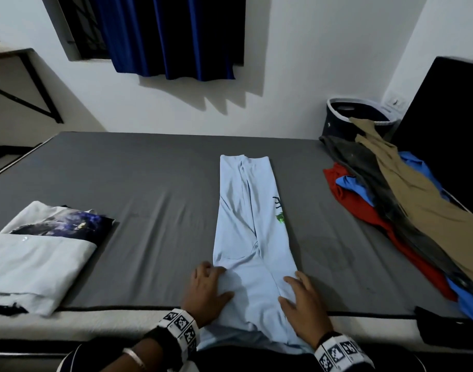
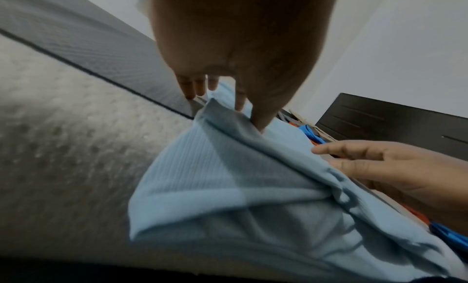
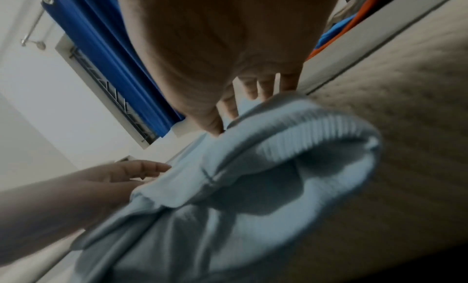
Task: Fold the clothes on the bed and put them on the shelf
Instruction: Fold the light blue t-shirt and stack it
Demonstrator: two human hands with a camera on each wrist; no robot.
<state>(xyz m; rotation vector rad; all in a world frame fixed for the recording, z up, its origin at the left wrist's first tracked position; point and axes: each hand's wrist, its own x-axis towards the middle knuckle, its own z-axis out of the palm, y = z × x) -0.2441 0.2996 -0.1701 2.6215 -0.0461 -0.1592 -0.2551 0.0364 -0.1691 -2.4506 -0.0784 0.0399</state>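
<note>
While the long light-blue garment (image 1: 252, 226) lies lengthwise on the grey-sheeted bed (image 1: 149, 189), its near end is pressed by the flat left hand (image 1: 207, 289) and right hand (image 1: 305, 304); creases should be smoothed before the end is folded over.

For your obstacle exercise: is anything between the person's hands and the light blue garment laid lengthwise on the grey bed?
Nothing visible. The left hand and the right hand both lie flat on the near end of the long folded light blue garment, one on each side edge, on the grey bed.
</note>
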